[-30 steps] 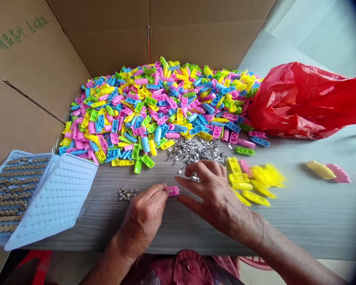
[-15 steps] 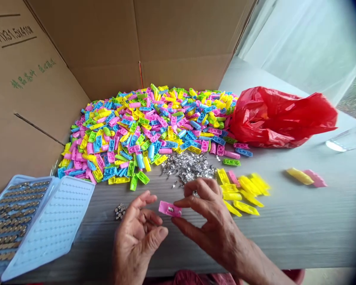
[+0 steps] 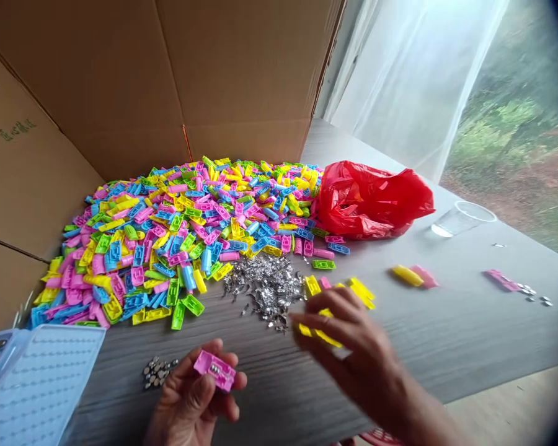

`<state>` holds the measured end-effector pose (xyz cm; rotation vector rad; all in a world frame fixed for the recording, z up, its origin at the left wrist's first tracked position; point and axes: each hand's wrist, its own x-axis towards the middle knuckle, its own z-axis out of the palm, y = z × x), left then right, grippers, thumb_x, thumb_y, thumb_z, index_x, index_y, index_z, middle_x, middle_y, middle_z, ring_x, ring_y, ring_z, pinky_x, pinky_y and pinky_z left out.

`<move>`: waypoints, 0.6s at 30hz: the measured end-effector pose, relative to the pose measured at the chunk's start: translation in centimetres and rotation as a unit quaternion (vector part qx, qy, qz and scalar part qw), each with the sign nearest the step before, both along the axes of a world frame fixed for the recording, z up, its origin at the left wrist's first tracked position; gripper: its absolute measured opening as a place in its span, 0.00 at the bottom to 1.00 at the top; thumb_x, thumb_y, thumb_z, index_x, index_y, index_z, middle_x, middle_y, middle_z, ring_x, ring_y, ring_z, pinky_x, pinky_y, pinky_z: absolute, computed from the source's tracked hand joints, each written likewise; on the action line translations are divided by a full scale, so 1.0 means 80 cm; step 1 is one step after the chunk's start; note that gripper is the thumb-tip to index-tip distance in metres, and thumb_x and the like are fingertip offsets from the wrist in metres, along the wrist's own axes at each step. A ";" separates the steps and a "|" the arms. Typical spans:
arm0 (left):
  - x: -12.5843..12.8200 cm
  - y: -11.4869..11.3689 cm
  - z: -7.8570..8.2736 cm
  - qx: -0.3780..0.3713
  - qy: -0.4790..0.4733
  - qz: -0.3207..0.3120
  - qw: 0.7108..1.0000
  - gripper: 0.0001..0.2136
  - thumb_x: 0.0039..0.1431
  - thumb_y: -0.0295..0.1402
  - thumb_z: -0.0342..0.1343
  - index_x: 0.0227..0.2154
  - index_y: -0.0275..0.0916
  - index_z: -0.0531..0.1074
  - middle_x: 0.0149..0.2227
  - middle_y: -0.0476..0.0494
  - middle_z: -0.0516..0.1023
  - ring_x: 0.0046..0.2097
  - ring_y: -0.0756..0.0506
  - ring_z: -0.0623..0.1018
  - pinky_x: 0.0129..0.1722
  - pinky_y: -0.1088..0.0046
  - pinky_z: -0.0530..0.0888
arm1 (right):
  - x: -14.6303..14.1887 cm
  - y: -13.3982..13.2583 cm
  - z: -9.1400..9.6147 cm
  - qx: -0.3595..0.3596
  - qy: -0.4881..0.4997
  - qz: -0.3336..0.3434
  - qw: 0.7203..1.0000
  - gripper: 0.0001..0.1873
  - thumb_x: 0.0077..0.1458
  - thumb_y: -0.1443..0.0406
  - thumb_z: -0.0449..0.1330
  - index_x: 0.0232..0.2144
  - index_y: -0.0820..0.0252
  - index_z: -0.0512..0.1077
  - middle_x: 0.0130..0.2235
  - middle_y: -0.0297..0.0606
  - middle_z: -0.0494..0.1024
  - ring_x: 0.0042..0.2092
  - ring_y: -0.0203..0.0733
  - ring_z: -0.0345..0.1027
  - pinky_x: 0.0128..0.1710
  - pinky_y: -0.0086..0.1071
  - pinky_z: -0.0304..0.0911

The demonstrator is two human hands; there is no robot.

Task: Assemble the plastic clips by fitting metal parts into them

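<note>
The left hand is now palm up and holds a pink plastic clip alone on its curled fingers; before, the right hand held this clip too. The right hand has moved away and is half open over yellow plastic clips. Near them lie silver metal bits and a big pile of colored clips.

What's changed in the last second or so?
The pink plastic piece has passed from the right hand, which pinched it, into the left hand, where it now rests on the fingers. The right hand let go and moved over the yellow plastic pieces. The view swung right, bringing in the window. The heap of coloured plastic pieces, the silver metal scraps and the red plastic bag stayed put.
</note>
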<state>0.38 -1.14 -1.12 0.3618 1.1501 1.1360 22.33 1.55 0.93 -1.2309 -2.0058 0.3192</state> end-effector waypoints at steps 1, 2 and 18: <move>-0.003 0.003 0.001 0.006 -0.006 -0.008 1.000 0.17 0.36 0.37 0.72 0.32 0.40 0.80 0.29 0.43 0.83 0.28 0.42 0.81 0.19 0.75 0.75 | 0.015 0.006 0.000 0.001 -0.015 -0.010 1.000 0.10 0.58 0.71 0.56 0.41 0.55 0.73 0.36 0.38 0.72 0.39 0.42 0.65 0.37 0.37 0.62; -0.006 0.005 0.001 0.013 -0.015 -0.012 1.000 0.16 0.37 0.37 0.72 0.33 0.40 0.80 0.28 0.44 0.83 0.27 0.44 0.81 0.18 0.77 0.74 | 0.028 0.013 0.001 0.011 -0.028 -0.013 0.999 0.09 0.58 0.71 0.56 0.40 0.55 0.74 0.35 0.39 0.72 0.38 0.42 0.65 0.35 0.35 0.62; -0.018 0.013 -0.021 0.142 -0.160 -0.013 0.977 0.13 0.48 0.32 0.67 0.39 0.44 0.80 0.30 0.44 0.83 0.25 0.49 0.79 0.18 0.84 0.72 | -0.049 0.089 -0.018 -0.058 -0.257 0.187 0.946 0.14 0.60 0.71 0.55 0.22 0.62 0.70 0.29 0.38 0.68 0.33 0.39 0.57 0.33 0.32 0.52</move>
